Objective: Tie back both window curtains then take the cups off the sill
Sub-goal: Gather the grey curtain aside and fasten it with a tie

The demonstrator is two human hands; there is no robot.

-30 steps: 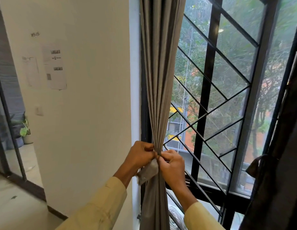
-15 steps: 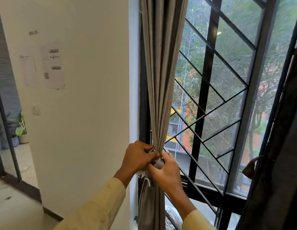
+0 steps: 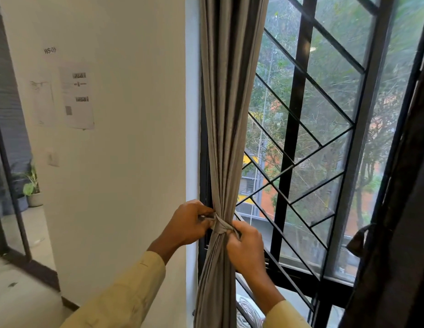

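View: head-worn, looking forward and slightly down.
Facing: the grey curtain [image 3: 230,114] and barred window [image 3: 324,110].
Nearness: close to the curtain.

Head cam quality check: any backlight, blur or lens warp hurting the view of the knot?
Head view: against the window daylight the dark curtain shows almost no detail; left hand, right hand and tie band are sharp and well lit. Head view: the wide-angle lens leans the window bars; the wall papers are too soft to read.
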